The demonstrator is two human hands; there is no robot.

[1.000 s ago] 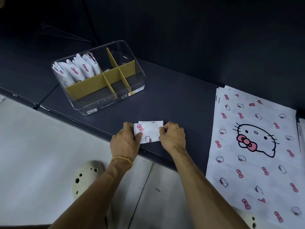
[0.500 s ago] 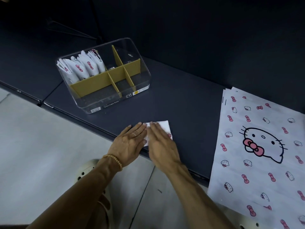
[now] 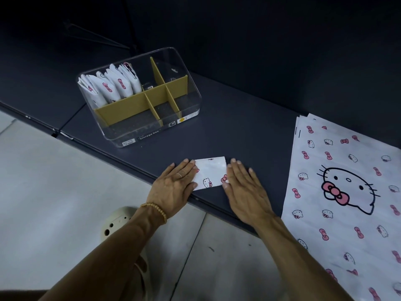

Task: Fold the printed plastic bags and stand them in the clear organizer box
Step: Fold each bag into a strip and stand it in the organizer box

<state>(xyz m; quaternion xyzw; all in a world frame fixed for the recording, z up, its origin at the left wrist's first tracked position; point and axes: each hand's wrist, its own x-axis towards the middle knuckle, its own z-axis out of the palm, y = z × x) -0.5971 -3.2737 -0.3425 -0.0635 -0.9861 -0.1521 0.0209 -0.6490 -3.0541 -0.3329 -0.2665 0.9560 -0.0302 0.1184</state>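
Observation:
A small folded printed bag (image 3: 211, 173) lies flat near the front edge of the dark table (image 3: 238, 127). My left hand (image 3: 173, 187) lies flat with straight fingers on the bag's left end. My right hand (image 3: 245, 192) lies flat at its right end, fingers straight. The clear organizer box (image 3: 186, 83) with tan dividers stands behind and to the left. Several folded bags (image 3: 112, 85) stand in its rear left compartment. A stack of flat printed bags (image 3: 347, 192) lies on the right.
The table's front edge runs diagonally just under my hands, with pale floor tiles (image 3: 54, 203) below. A cream clog (image 3: 115, 222) shows by my left forearm. A dark wall rises behind the table.
My hands went from pinching the folded bag to pressing it flat, then slid apart toward its two ends, uncovering its middle.

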